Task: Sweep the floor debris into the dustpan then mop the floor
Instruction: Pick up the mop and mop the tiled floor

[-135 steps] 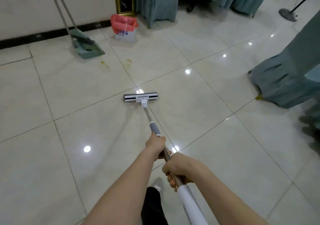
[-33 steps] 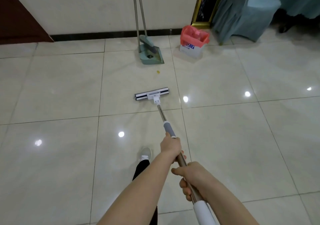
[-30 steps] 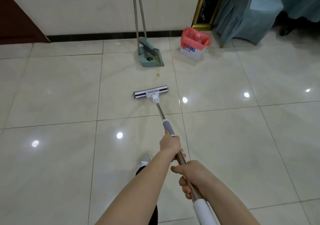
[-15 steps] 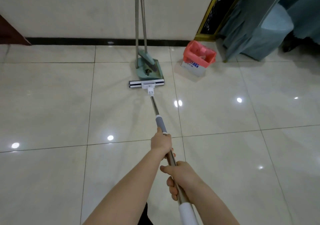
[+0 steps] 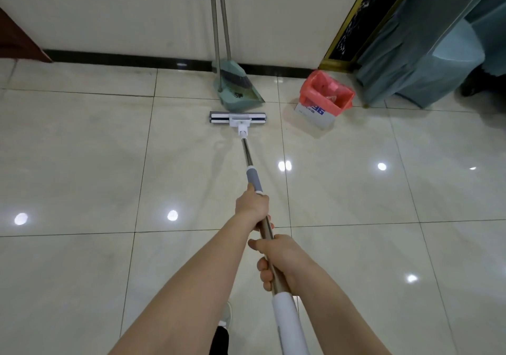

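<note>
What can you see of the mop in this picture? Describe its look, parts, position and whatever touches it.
The mop has a flat, dark rectangular head with a white bracket, lying on the tiled floor just short of the green dustpan. Its pole slants back toward the person: shiny metal, a grey sleeve, then a white end. The left hand grips it just behind the grey sleeve, the right hand lower, above the white part.

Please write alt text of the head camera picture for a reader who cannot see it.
Both hands, left hand ahead of right hand, grip a flat mop whose head lies on the glossy tiled floor, just before a green dustpan by the wall. A red-lined bin stands to the right.
</note>
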The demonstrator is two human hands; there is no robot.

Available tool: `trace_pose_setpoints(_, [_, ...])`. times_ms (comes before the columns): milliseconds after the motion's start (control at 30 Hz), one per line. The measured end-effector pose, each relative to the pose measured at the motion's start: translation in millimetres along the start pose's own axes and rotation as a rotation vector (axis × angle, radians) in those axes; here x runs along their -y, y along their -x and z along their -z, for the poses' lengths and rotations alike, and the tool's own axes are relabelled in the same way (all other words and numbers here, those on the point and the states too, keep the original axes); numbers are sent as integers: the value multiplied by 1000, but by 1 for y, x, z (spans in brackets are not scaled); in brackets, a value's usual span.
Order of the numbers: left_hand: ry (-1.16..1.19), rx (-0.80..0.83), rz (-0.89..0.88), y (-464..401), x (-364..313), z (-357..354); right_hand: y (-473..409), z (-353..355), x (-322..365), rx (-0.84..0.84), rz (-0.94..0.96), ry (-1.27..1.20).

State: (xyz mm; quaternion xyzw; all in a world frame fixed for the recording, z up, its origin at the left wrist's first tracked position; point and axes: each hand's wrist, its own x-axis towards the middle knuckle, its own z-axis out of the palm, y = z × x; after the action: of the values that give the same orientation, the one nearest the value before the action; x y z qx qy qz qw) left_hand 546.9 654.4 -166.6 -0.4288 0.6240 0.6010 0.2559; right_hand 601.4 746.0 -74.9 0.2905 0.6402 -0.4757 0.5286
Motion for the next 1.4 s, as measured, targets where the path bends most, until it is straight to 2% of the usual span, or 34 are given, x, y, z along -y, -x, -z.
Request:
trace_pose_setpoints(267, [64,23,48,65,53,-20,46,16,-67,54,-34,59])
trace_pose_setpoints(733, [150,-42,95,278,297,-123,176,75,-354,138,-83,322])
trace_pose_setpoints(900, [215,-62,96,337,364,-153,218,93,-425,170,-87,441])
trace_pose_setpoints(1133, [292,-91,103,373,389,-155,249,92,-446,176,-15,565])
trace_pose_setpoints(1400, [331,-123,53,345,350,-122,248,62,-390,114,22,588])
